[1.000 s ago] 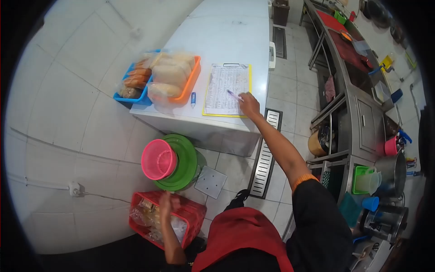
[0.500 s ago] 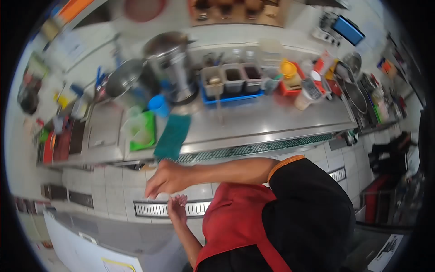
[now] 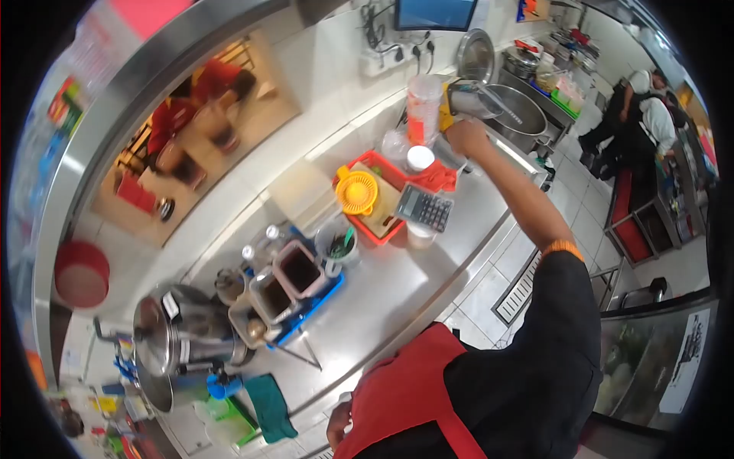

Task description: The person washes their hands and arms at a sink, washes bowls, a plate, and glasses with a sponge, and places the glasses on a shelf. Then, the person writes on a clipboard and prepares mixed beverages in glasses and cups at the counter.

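Note:
My right hand (image 3: 468,139) reaches over the back of the steel counter (image 3: 397,287), against the yellow handle (image 3: 445,113) of a clear pitcher (image 3: 475,103). Its fingertips are not clearly visible. Low in the view, my left hand (image 3: 339,424) is beside the red apron, partly covered by it, and its fingers are hard to make out. Left of my right hand stand a tall clear container (image 3: 423,107) and a white-lidded tub (image 3: 420,158). A calculator (image 3: 424,207) rests on a tub near a red basket (image 3: 367,233) with a yellow juicer (image 3: 357,192).
Dark-filled containers (image 3: 300,268) sit in a blue tray, beside a large steel dispenser (image 3: 187,325). A green cloth (image 3: 270,409) lies at the counter's near end. A big pot (image 3: 520,115) stands behind the pitcher. Two people (image 3: 646,122) are at the far right.
The view has swung from the white worktop with the clipboard to the steel counter. My right hand has left the pen and clipboard and now reaches to the pitcher. My left hand is lower, by the apron.

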{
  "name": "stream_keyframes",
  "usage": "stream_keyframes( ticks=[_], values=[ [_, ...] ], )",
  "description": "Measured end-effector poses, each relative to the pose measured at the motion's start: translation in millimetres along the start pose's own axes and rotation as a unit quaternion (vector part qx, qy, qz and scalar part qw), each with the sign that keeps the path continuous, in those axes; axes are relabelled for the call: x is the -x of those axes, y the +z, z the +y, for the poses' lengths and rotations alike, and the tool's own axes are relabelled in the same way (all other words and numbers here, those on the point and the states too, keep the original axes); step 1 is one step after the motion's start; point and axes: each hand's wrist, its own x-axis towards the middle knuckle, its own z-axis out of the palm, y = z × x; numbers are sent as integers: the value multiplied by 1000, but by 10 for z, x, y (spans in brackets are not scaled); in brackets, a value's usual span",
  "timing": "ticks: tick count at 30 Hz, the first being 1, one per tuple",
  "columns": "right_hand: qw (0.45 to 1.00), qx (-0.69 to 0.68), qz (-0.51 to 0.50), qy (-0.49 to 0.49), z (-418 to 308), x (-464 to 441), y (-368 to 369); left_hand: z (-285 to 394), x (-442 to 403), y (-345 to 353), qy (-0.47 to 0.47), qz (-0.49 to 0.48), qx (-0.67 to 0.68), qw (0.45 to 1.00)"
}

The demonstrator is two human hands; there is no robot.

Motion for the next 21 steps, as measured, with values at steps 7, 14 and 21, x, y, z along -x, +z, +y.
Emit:
stream_keyframes(
  ticks=[7, 14, 21],
  values=[
    [988, -135, -38, -63, 236, -1861, -98, 650, -404, -660, -110, -129, 201, 965],
    [950, -228, -144, -158, 654, -2474, -676, 3276, -794, -1333, 207, -306, -217, 904],
    [874, -131, 464, -62, 1526, -437, -1226, 6975, -2128, -783, 527, 340, -343, 700]
  ],
)
